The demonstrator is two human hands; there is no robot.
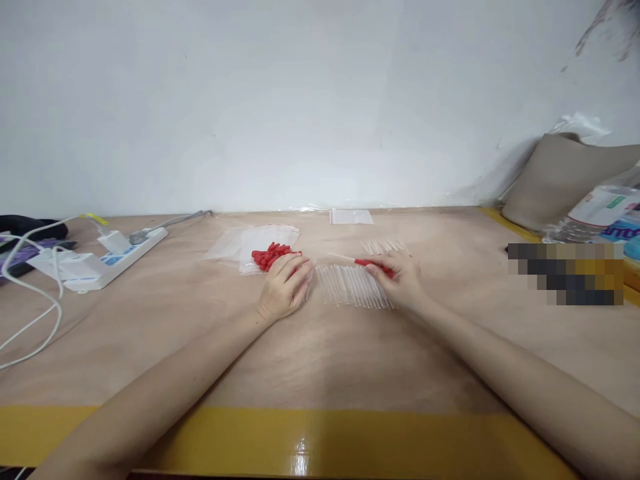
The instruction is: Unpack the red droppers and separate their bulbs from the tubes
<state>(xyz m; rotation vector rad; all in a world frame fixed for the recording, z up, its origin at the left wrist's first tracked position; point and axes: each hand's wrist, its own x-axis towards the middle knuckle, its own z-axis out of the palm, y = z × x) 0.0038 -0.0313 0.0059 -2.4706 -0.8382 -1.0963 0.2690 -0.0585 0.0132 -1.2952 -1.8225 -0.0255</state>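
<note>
My right hand (pixel 401 277) pinches a slim red-handled stick (pixel 367 262) with a thin clear tip that points left. Under and beside it, a row of clear thin tubes (pixel 355 287) lies side by side on the table. More thin clear pieces (pixel 383 247) lie just behind that hand. My left hand (pixel 286 287) rests at the left end of the row, its fingers curled down; what they hold, if anything, is hidden. Right behind its knuckles is a pile of small red pieces (pixel 270 255) on clear plastic bags (pixel 247 237).
A white power strip (pixel 125 260) with plugs and loose white cables (pixel 60 307) occupies the left. A small white packet (pixel 351 217) lies near the wall. On the right are a plastic bottle (pixel 590 217) and a grey-brown bag-like object (pixel 565 173). Yellow tape (pixel 300 433) runs along the front edge.
</note>
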